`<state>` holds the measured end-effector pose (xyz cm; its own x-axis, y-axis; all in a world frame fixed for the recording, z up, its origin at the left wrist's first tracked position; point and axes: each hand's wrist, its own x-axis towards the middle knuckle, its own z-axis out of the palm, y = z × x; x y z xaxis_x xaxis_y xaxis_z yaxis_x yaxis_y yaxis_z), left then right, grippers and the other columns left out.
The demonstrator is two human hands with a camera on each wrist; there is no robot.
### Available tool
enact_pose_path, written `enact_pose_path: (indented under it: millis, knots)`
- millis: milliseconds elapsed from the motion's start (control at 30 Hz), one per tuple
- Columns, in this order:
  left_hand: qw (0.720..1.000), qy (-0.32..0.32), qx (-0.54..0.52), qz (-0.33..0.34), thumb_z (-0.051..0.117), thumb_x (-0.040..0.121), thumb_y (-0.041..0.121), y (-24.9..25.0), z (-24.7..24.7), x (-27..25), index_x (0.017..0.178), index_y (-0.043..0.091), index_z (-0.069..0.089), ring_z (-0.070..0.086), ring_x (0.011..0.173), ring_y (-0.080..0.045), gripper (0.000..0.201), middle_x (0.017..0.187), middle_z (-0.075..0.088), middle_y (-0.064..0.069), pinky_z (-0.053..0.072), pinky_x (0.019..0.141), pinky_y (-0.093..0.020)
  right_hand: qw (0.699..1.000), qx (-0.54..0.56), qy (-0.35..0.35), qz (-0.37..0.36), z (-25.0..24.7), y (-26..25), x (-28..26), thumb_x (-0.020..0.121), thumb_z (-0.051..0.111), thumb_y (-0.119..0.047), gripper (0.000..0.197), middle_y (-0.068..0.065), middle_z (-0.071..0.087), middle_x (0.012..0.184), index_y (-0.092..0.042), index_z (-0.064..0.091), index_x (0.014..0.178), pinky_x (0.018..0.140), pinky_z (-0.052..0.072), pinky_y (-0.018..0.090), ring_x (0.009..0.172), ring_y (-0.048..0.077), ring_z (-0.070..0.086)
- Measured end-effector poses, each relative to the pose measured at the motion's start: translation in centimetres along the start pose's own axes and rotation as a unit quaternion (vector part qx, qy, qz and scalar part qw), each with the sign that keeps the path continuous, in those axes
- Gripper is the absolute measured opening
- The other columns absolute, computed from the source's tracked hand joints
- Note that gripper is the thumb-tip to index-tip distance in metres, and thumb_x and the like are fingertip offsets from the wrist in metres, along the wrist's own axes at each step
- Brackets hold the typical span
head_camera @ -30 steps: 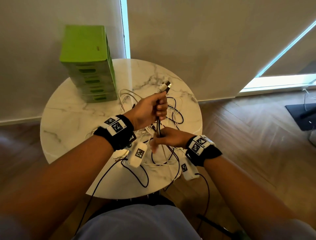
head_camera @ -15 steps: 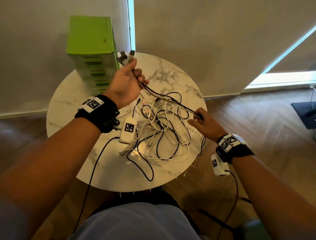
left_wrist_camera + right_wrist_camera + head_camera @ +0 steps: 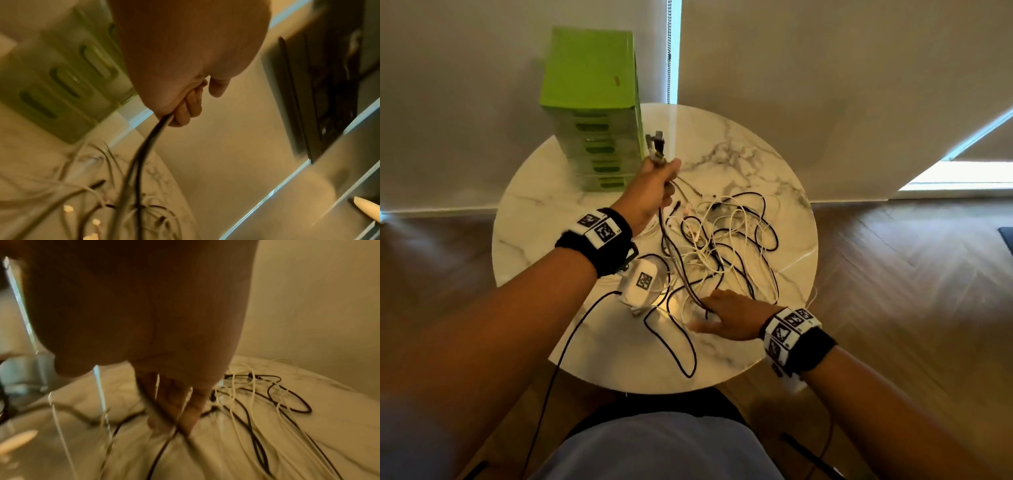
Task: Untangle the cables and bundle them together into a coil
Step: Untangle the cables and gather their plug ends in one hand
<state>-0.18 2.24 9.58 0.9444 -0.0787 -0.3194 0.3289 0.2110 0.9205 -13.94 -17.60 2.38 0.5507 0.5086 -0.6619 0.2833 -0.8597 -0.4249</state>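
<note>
A tangle of black and white cables lies on the round marble table. My left hand is raised over the table's far side and grips a bunch of cable ends in its fist, with the plugs sticking out above it. Dark cable hangs from that fist down into the pile. My right hand is low at the pile's near edge. Its fingers are stretched out, and the dark cable is pinched between two of them.
A tall green drawer box stands at the table's far left, close behind my left hand. A wall and a blind lie beyond the table. Wooden floor surrounds it. A white wrist unit hangs under my left wrist.
My right hand has slid along the dark cable from the table's right edge toward me, to the pile's near side. My left hand keeps its grip and has dropped slightly.
</note>
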Motion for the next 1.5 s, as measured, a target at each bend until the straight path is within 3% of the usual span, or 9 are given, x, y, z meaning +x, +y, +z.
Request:
enact_pose_path:
  millis: [67, 200, 367, 500, 700, 800, 1100, 1367, 1500]
  knots:
    - [0.999, 0.008, 0.039, -0.007, 0.053, 0.104, 0.019, -1.0, -0.7, 0.3, 0.083, 0.026, 0.039, 0.029, 0.047, -0.003, 0.026, 0.062, 0.037, 0.013, 0.025, 0.046, -0.019, 0.999, 0.046, -0.008, 0.008, -2.9, 0.2, -0.1, 0.095, 0.021, -0.077, 0.070, 0.003, 0.061, 0.083, -0.022, 0.061, 0.079, 0.077, 0.044, 0.034, 0.076, 0.018, 0.058]
    - [0.998, 0.049, 0.019, -0.042, 0.054, 0.103, 0.018, -2.9, -1.9, 1.0, 0.082, 0.026, 0.036, 0.027, 0.046, -0.004, 0.029, 0.063, 0.035, 0.010, 0.024, 0.045, -0.019, 0.999, 0.038, 0.013, 0.014, -8.4, 2.2, 1.7, 0.095, 0.022, -0.075, 0.077, 0.007, 0.069, 0.110, -0.015, 0.068, 0.109, 0.091, 0.047, 0.038, 0.099, 0.024, 0.062]
    - [0.995, 0.065, 0.042, -0.065, 0.054, 0.103, 0.018, -5.0, -2.6, 2.0, 0.083, 0.026, 0.034, 0.027, 0.045, -0.005, 0.030, 0.061, 0.032, 0.010, 0.026, 0.046, -0.019, 0.994, 0.030, 0.108, -0.011, -12.0, 5.3, 8.1, 0.103, 0.049, -0.041, 0.038, 0.009, 0.070, 0.109, -0.011, 0.071, 0.108, 0.090, 0.049, 0.040, 0.102, 0.026, 0.063]
    - [0.993, 0.081, 0.054, -0.071, 0.054, 0.104, 0.017, -5.7, -2.7, 3.3, 0.083, 0.024, 0.035, 0.031, 0.044, -0.004, 0.029, 0.062, 0.032, 0.007, 0.029, 0.045, -0.019, 0.982, 0.055, 0.180, 0.015, -13.7, 7.2, 14.1, 0.096, 0.056, -0.037, 0.038, 0.017, 0.066, 0.103, -0.003, 0.073, 0.104, 0.083, 0.042, 0.029, 0.096, 0.031, 0.062]
    - [0.988, 0.102, 0.069, -0.096, 0.056, 0.103, 0.017, -6.4, -2.7, 4.3, 0.084, 0.024, 0.037, 0.032, 0.050, -0.009, 0.027, 0.065, 0.033, 0.002, 0.030, 0.046, -0.021, 0.988, -0.007, 0.143, 0.062, -15.4, 7.9, 18.9, 0.101, 0.039, -0.034, 0.047, 0.021, 0.057, 0.135, 0.001, 0.062, 0.123, 0.112, 0.027, 0.031, 0.134, 0.038, 0.040]
    - [0.987, 0.103, 0.074, -0.094, 0.057, 0.102, 0.018, -6.7, -2.8, 4.6, 0.085, 0.023, 0.037, 0.034, 0.050, -0.008, 0.027, 0.065, 0.034, 0.003, 0.032, 0.047, -0.020, 0.983, 0.016, 0.156, 0.100, -15.1, 8.3, 19.7, 0.093, 0.048, -0.040, 0.047, 0.023, 0.054, 0.131, -0.002, 0.062, 0.118, 0.101, 0.045, 0.040, 0.121, 0.038, 0.052]
    - [0.991, 0.094, 0.061, -0.067, 0.056, 0.102, 0.015, -5.3, -1.7, 5.0, 0.083, 0.023, 0.037, 0.031, 0.049, -0.009, 0.028, 0.060, 0.032, 0.004, 0.030, 0.046, -0.020, 0.885, 0.143, 0.443, 0.017, -19.9, 9.5, 15.1, 0.086, 0.076, -0.022, 0.021, -0.003, 0.065, 0.084, -0.016, 0.058, 0.096, 0.070, 0.045, 0.030, 0.077, 0.019, 0.062]
    - [0.995, 0.077, 0.054, -0.032, 0.057, 0.101, 0.016, -3.9, -0.3, 4.5, 0.084, 0.023, 0.038, 0.028, 0.049, -0.012, 0.027, 0.056, 0.029, 0.007, 0.027, 0.050, -0.027, 0.942, 0.087, 0.318, -0.061, -19.0, 7.9, 10.0, 0.096, 0.065, -0.018, 0.009, 0.002, 0.054, 0.104, -0.011, 0.068, 0.102, 0.075, 0.040, 0.019, 0.087, 0.013, 0.056]
    - [0.995, 0.042, 0.092, -0.015, 0.055, 0.100, 0.007, -3.5, -0.1, 3.0, 0.095, 0.019, 0.048, 0.037, 0.048, -0.006, 0.015, 0.063, 0.039, 0.008, 0.031, 0.050, -0.021, 0.937, 0.218, 0.216, -0.168, -14.7, 5.6, 7.0, 0.101, 0.059, -0.013, 0.006, 0.006, 0.068, 0.115, -0.011, 0.059, 0.106, 0.082, 0.051, 0.020, 0.093, 0.012, 0.068]
